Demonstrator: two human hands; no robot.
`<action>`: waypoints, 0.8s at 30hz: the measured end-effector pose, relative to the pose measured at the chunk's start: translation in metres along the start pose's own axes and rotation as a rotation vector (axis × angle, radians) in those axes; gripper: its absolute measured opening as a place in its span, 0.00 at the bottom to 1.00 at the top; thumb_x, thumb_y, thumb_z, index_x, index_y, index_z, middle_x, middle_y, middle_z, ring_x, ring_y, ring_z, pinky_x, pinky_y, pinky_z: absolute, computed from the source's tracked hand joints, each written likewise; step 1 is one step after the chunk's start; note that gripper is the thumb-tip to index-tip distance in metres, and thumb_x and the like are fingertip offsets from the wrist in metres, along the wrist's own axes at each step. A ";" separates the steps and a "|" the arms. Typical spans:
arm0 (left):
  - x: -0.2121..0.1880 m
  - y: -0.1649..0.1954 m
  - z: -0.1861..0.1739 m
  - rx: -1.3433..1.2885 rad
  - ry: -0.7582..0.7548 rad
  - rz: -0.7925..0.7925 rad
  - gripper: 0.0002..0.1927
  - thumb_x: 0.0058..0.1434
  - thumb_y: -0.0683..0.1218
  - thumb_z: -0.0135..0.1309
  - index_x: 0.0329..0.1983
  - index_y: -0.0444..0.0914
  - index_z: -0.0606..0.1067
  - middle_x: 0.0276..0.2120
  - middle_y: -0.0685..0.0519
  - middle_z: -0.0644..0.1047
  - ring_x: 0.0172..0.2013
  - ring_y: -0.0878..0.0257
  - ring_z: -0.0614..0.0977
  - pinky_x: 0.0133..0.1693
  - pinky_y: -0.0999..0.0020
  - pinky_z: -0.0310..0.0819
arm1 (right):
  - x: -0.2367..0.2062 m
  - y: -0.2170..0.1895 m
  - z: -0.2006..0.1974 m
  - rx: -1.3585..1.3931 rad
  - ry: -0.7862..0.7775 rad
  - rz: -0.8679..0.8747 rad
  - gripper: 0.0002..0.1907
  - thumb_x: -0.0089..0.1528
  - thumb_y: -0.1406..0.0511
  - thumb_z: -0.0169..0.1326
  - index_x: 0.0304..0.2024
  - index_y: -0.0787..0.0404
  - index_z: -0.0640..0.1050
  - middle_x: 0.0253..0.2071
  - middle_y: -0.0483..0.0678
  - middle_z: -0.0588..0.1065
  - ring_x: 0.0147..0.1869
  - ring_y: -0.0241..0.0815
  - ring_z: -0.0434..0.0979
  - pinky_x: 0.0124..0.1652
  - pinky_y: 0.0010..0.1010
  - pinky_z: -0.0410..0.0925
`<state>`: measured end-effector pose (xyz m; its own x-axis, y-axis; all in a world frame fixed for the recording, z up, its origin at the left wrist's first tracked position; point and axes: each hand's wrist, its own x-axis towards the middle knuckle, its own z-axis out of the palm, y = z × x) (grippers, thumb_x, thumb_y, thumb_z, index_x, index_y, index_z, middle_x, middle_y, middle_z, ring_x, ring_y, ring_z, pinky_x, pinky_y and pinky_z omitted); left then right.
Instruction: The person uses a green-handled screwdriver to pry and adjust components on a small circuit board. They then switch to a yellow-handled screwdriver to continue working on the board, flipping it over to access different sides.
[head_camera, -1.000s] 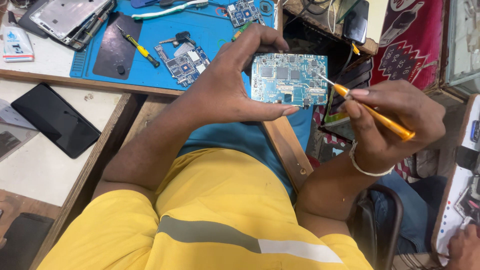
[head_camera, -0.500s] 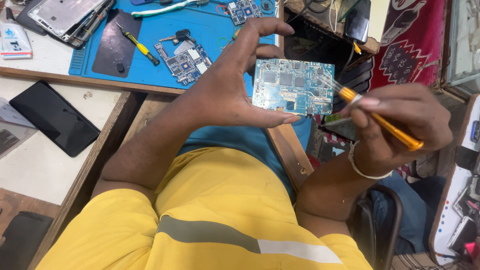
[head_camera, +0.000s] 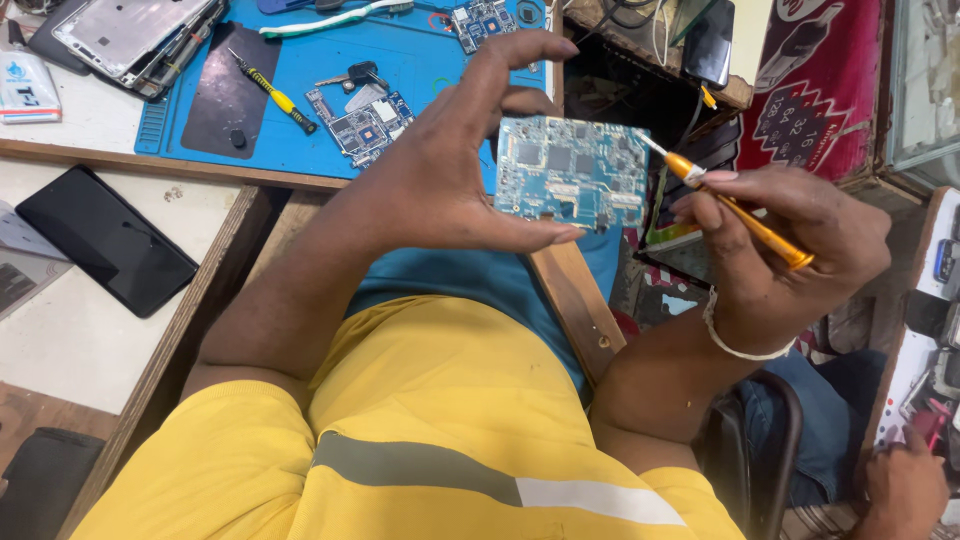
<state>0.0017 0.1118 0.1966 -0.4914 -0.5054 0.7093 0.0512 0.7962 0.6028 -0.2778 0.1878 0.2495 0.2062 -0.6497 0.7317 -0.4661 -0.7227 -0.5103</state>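
Observation:
My left hand (head_camera: 450, 170) holds a blue circuit board (head_camera: 570, 172) upright by its edges, thumb under it and fingers over the top. My right hand (head_camera: 780, 250) grips an orange-handled screwdriver (head_camera: 735, 210) like a pen. Its thin metal tip touches the board's upper right corner. Both hands are raised in front of my chest, over the gap beside the desk.
A blue work mat (head_camera: 300, 80) on the desk carries a smaller circuit board (head_camera: 362, 125), a yellow screwdriver (head_camera: 272, 93), keys and a dark pad. A black phone (head_camera: 105, 240) lies at left. Phone frames (head_camera: 135, 35) are stacked at the back. Another person's hand (head_camera: 905, 485) shows at bottom right.
The board and both hands have drifted slightly right and up. The screwdriver tip has stayed at the board's right edge, shifting toward the upper corner.

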 end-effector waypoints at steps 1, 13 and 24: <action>0.000 0.000 -0.003 0.026 0.009 0.008 0.54 0.60 0.49 0.80 0.74 0.40 0.50 0.69 0.48 0.59 0.65 0.53 0.77 0.61 0.62 0.78 | 0.001 -0.001 -0.001 0.012 -0.022 -0.008 0.09 0.71 0.73 0.62 0.49 0.74 0.77 0.37 0.58 0.79 0.39 0.42 0.85 0.38 0.22 0.76; 0.004 0.003 -0.011 0.245 0.009 -0.015 0.53 0.59 0.56 0.79 0.72 0.38 0.52 0.62 0.44 0.71 0.60 0.49 0.83 0.50 0.57 0.81 | 0.009 -0.012 0.008 0.008 -0.116 -0.007 0.08 0.64 0.75 0.64 0.45 0.72 0.79 0.36 0.58 0.80 0.33 0.39 0.82 0.32 0.20 0.71; 0.001 0.003 -0.004 0.222 -0.016 -0.009 0.52 0.60 0.57 0.78 0.72 0.37 0.54 0.66 0.46 0.66 0.60 0.49 0.82 0.57 0.56 0.81 | 0.014 -0.022 0.011 -0.022 -0.157 0.024 0.08 0.63 0.76 0.64 0.43 0.72 0.79 0.35 0.57 0.79 0.34 0.38 0.81 0.31 0.19 0.69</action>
<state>0.0050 0.1121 0.2011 -0.5048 -0.5086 0.6975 -0.1450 0.8465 0.5122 -0.2553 0.1923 0.2662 0.3260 -0.6964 0.6393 -0.4905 -0.7027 -0.5154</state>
